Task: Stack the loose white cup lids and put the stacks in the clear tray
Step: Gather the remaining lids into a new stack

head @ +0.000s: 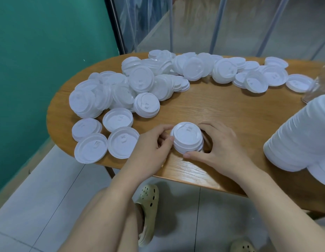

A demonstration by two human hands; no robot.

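At the worktop's near edge, left hand and right hand grip a short lid stack — fingers curled round its rim. Loose lids crowd behind. Risk: uneven squeeze skews the stack — top lids slide off. Clear tray not identifiable.

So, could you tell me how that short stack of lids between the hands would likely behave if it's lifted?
The short stack of lids looks thin and light, so probably easy to lift. Its layers sit slightly offset, so they may slide apart unless squeezed evenly. The left hand and right hand flank it, which should steady it.
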